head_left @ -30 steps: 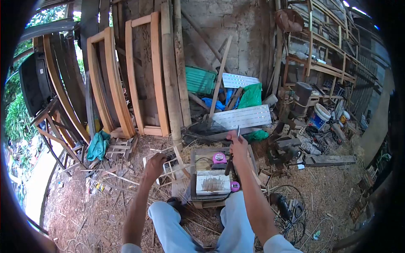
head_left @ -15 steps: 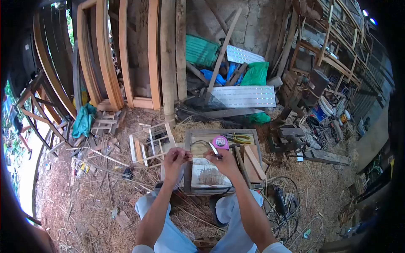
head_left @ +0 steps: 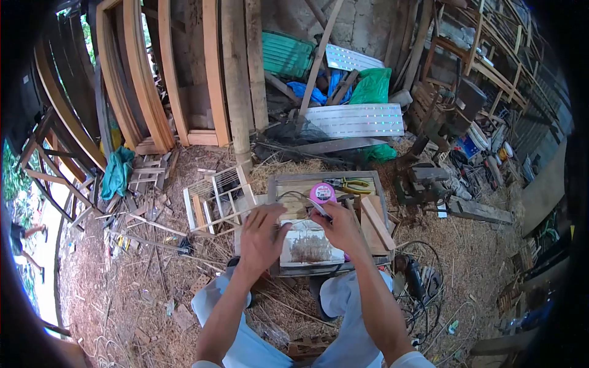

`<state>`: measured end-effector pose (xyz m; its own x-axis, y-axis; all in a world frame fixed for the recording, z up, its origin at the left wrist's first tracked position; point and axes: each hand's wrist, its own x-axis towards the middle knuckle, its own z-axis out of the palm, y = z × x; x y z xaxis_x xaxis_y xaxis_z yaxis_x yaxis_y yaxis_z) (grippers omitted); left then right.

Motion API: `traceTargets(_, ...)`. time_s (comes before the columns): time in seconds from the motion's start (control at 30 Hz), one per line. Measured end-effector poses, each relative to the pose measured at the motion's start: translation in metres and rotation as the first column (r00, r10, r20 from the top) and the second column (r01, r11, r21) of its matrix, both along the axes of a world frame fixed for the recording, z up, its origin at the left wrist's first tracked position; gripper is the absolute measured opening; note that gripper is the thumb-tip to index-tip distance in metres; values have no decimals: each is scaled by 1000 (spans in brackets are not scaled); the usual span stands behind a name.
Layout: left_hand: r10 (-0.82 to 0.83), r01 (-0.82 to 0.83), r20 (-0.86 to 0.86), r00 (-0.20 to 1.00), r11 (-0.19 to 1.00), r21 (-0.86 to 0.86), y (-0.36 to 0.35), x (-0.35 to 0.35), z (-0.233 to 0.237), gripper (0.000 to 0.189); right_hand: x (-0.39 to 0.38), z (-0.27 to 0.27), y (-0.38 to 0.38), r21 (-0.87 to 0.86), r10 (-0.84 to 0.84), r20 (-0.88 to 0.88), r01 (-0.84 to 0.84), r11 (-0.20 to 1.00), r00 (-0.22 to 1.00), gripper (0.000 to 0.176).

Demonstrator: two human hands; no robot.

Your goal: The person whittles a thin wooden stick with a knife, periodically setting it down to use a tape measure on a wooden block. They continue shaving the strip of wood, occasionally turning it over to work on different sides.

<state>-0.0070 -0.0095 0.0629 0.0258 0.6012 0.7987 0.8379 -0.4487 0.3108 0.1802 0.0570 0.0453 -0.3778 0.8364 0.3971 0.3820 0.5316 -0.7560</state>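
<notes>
My right hand (head_left: 338, 226) is closed around a small knife (head_left: 321, 210), its pale blade pointing up and left from my fingers. Left of it, my left hand (head_left: 261, 238) is raised with the fingers apart and nothing visible in it. Both hands are above a low wooden worktable (head_left: 276, 184). Just beyond the knife lies a pink tape measure (head_left: 323, 193), with yellow-handled pliers (head_left: 353, 184) behind it. A worn whitish board (head_left: 313, 245) lies on the tabletop below my hands. A thin, dark curved strand (head_left: 291, 195) shows between my hands and the tape measure.
Wood offcuts (head_left: 375, 222) lie on the table's right side. A slatted wooden frame (head_left: 215, 199) stands to the left. A power tool with a coiled black cable (head_left: 417, 276) is on the shavings-covered floor at right. Tall wooden frames (head_left: 144, 92) lean at the back left.
My left hand has gone from pinched fingers to spread ones and turned. My right hand keeps the knife and has shifted slightly right. The view has tilted a little downward.
</notes>
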Motion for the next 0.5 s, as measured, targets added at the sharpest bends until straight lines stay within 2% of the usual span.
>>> traceTargets(0.03, -47, 70, 159, 986, 987, -143, 1, -3, -14, 11, 3, -5, 2, 2, -7, 0, 7, 1000, 1000, 12)
traceTargets(0.07, -55, 78, 162, 985, 988, -135, -4, -6, -24, 11, 7, -10, 6, -20, -12, -18, 12, 1000, 1000, 11)
traceTargets(0.13, -45, 166, 265, 963, 874, -456, -11, -11, -31, 9, 14, -7, 13, -42, -33, -45, 31, 999, 998, 10)
traceTargets(0.2, -109, 211, 253, 961, 881, -423, -11, -10, -33, 9, 18, -8, 16, -250, -233, -28, 219, 943, 972, 18)
traceTargets(0.23, -53, 181, 288, 956, 880, -439, -10, -7, -29, 9, 19, -10, 13, -258, -242, -31, 226, 939, 970, 18)
traceTargets(0.27, 7, 148, 322, 947, 879, -453, -7, -4, -27, 8, 17, -9, 10, -322, -251, -154, 191, 927, 956, 24)
traceTargets(0.33, 22, 129, 334, 942, 896, -424, -1, 2, -27, 8, 13, -4, 2, -432, -273, -384, 90, 898, 882, 37)
traceTargets(0.37, 34, 111, 343, 939, 913, -394, 1, 4, -28, 8, 11, 0, -6, -513, -216, -369, -4, 858, 904, 35)
traceTargets(0.4, 34, 112, 337, 941, 908, -403, 1, 7, -29, 8, 6, -2, -13, -521, -223, -373, -5, 853, 901, 35)
traceTargets(0.47, -72, 185, 348, 935, 935, -302, 1, 16, -29, 10, -5, -5, -24, -611, -35, -457, -285, 738, 889, 32)
traceTargets(0.5, -89, 200, 336, 938, 929, -312, -1, 20, -27, 11, -8, 2, -24, -570, 20, -447, -301, 765, 894, 32)
